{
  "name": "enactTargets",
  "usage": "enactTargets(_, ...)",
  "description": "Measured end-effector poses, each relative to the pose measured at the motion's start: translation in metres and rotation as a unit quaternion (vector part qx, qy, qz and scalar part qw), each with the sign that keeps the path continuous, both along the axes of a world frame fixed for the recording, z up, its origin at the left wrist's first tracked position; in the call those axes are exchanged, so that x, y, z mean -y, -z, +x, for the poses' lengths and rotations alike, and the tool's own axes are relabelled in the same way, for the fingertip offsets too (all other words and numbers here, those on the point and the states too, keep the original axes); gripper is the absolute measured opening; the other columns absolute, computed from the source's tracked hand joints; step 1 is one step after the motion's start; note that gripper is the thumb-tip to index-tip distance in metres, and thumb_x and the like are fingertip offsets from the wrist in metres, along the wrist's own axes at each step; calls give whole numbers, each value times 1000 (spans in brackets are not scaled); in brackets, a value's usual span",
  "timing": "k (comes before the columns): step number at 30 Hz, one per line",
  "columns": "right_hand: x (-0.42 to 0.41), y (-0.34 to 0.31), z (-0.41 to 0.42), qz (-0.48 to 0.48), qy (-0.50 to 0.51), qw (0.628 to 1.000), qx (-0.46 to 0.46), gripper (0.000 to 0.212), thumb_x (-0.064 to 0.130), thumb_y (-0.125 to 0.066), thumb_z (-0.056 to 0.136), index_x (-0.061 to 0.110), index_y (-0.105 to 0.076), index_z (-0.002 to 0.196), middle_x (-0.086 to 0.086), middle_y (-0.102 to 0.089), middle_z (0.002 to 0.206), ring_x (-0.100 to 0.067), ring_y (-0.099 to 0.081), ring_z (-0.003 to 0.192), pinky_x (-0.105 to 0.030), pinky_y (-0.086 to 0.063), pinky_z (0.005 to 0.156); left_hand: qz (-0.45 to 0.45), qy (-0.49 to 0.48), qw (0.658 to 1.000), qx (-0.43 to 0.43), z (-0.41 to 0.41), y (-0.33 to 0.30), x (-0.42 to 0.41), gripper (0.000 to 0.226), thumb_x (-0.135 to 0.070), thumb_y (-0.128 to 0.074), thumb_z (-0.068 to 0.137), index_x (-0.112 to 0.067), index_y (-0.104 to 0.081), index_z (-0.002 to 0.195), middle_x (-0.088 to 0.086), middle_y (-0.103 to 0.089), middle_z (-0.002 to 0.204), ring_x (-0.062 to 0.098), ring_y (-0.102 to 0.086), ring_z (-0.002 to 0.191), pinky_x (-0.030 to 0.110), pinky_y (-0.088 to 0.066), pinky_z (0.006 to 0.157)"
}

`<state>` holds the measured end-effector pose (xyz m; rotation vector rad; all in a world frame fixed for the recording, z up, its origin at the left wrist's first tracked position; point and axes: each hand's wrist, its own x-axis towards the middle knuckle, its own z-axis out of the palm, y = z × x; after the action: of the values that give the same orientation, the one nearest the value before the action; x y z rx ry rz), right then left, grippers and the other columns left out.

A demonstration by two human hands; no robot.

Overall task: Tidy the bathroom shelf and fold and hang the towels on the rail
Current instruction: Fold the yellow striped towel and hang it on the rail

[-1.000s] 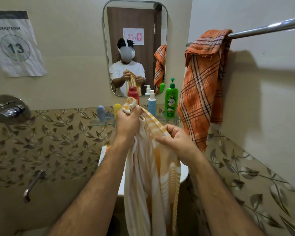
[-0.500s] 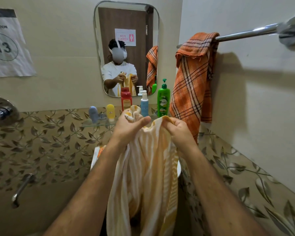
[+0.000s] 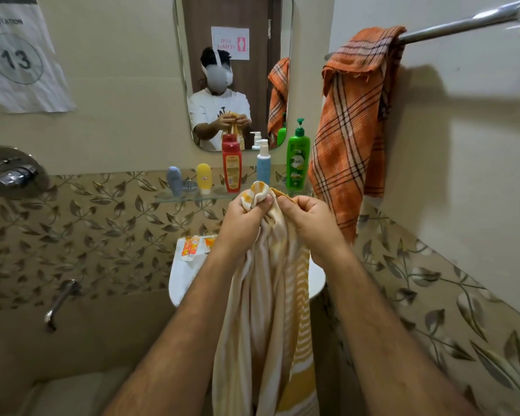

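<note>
Towel [image 3: 264,295], yellow-striped, hangs over the sink [image 3: 315,280], bunched at its top where left hand [image 3: 242,219] and right hand [image 3: 311,219] pinch it. Sliding them apart along the edge should find the corners before folding for the rail [image 3: 457,25].

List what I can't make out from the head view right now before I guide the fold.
- Yellow striped towel: lower end cut off by the bottom edge; its top corners hidden inside the left hand and right hand.
- Towel rail: right end blurred and cut off by the frame edge.
- Sink: basin hidden behind towel and forearms.
- Bottle labels on the glass shelf: too small to read.
</note>
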<state>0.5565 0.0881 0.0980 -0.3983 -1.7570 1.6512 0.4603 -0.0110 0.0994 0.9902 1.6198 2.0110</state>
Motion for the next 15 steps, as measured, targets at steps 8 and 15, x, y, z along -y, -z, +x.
enactTargets(8, 3, 79, 26, -57, -91, 992, 71, 30, 23, -58, 99, -6, -66, 94, -19, -62, 85, -28, -56, 76, -40, -48, 73, 10, -112, 991, 72, -12, 21, 14, 9, -32, -66, 90, -25, -66, 95, 7, -71, 95, 30, -69, 99, 56, -53, 94)
enactTargets(15, 8, 86, 22, -59, -52, 992, 99, 29, 19, -55, 101, 15, -61, 73, 1, -57, 63, -10, -51, 57, -23, -42, 53, 3, -144, 982, 122, -14, 51, 33, 14, -21, -56, 100, -19, -66, 91, -1, -67, 78, 22, -64, 87, 55, -51, 95)
